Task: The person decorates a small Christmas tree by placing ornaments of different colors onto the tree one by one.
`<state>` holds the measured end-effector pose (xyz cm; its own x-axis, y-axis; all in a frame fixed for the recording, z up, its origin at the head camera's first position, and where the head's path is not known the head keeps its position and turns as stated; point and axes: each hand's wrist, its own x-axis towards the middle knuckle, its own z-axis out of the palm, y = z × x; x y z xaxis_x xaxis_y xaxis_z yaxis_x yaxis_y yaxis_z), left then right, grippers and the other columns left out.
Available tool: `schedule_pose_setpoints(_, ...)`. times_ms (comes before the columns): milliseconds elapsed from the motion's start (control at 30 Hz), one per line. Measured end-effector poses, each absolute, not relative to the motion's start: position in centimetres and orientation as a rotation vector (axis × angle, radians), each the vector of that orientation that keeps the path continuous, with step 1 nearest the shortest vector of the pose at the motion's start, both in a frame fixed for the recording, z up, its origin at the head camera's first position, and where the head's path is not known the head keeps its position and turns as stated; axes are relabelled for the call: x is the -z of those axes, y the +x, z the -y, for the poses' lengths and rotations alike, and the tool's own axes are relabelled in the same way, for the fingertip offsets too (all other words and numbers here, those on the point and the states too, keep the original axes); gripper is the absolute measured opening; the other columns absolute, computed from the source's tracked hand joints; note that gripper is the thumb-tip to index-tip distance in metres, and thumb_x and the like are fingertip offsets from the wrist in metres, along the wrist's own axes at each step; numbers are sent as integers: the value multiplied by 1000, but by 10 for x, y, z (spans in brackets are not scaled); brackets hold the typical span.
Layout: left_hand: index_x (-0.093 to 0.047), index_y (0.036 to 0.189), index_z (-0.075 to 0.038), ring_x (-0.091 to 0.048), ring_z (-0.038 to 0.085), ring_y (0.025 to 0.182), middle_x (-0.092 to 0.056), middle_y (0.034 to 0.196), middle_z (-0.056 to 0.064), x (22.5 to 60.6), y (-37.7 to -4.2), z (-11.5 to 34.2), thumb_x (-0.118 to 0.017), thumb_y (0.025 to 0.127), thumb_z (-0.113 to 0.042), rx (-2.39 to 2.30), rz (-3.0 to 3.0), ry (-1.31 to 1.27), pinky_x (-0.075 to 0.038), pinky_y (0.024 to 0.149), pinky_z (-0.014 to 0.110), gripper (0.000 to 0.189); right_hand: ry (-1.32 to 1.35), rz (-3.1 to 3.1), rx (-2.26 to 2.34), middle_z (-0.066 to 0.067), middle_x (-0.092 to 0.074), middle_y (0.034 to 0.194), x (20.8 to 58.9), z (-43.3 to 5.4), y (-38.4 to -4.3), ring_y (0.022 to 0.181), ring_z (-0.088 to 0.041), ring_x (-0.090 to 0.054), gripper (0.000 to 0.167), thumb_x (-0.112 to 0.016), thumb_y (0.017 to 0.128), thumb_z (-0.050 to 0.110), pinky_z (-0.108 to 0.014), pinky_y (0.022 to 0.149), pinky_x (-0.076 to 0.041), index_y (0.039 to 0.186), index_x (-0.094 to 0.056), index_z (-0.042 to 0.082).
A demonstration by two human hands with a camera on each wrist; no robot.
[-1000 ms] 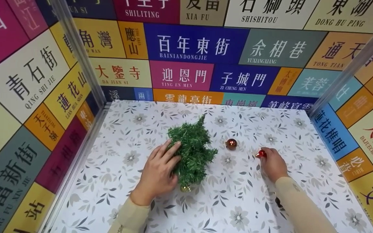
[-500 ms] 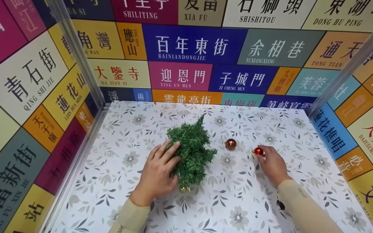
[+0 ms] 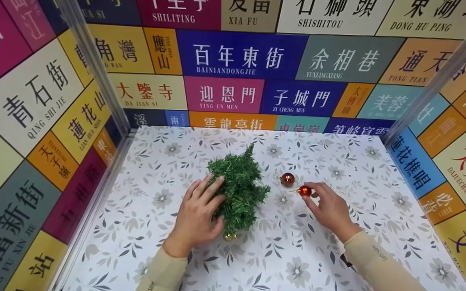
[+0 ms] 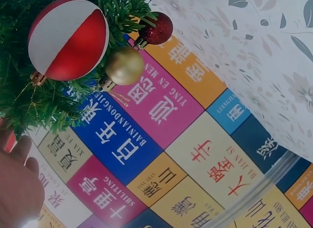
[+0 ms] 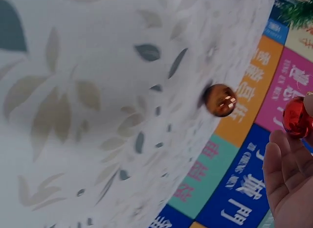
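A small green Christmas tree (image 3: 239,190) is in the middle of the table. My left hand (image 3: 200,212) rests on its left side, fingers extended over the branches. In the left wrist view a large red-and-white bauble (image 4: 68,39), a gold bauble (image 4: 124,66) and a dark red glittery bauble (image 4: 156,28) hang among the branches. Between thumb and fingertips, my right hand (image 3: 332,208) pinches a shiny red bauble (image 3: 305,191), its gold cap turned toward the tree. Close by on the table lies a copper-brown bauble (image 3: 287,179).
White floral paper (image 3: 156,238) covers the table. Panels with printed signs (image 3: 241,52) enclose the back and both sides, with clear strips at the corners. A small dark object (image 3: 346,260), mostly hidden, shows beside the right sleeve.
My right hand has moved left with the red bauble, closer to the copper-brown bauble and the tree. The left hand and the tree have hardly moved.
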<state>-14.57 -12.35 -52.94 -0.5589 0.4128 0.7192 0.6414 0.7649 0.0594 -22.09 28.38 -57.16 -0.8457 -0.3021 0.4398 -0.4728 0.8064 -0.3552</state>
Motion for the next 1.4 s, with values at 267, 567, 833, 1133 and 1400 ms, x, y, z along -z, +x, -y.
schedule_pose_setpoints(267, -70, 104, -11, -36, 38, 141, -44, 152, 12, 527, -145, 122, -70, 71, -28, 414, 2237, -778, -26, 112, 56, 37, 763, 2500, -695, 5, -65, 111, 557, -260, -204, 84, -13, -65, 40, -75, 89, 25, -34, 59, -54, 127, -65, 16)
schedule_pose_setpoints(567, -70, 104, -10, -37, 38, 140, -43, 153, 13, 526, -145, 121, -69, 72, -30, 402, 2246, -774, -25, 113, 56, 37, 910, 2399, -762, 9, -66, 108, 539, -236, -186, 81, -12, -65, 38, -74, 88, 23, -30, 61, -56, 125, -66, 17)
schedule_pose_setpoints(833, -70, 104, -10, -35, 35, 142, -43, 153, 12, 524, -143, 120, -69, 72, -30, 396, 2248, -761, -23, 114, 56, 38, 996, 2386, -856, 15, -65, 111, 527, -218, -169, 82, -6, -64, 41, -75, 89, 23, -24, 62, -54, 129, -64, 24)
schedule_pose_setpoints(1133, -69, 101, -9, -40, 36, 139, -49, 148, 15, 520, -142, 113, -73, 74, -35, 422, 2180, -747, -25, 113, 54, 38, 1078, 2368, -1035, 8, -66, 106, 520, -195, -155, 80, -11, -64, 38, -75, 90, 19, -26, 60, -54, 126, -64, 20)
schedule_pose_setpoints(1400, -69, 96, -10, -46, 33, 135, -56, 139, 14, 513, -135, 96, -71, 80, -45, 434, 2111, -821, -33, 109, 54, 38, 1084, 2427, -1166, 12, -65, 105, 523, -182, -149, 82, -6, -63, 34, -71, 93, 22, -24, 62, -54, 127, -63, 26)
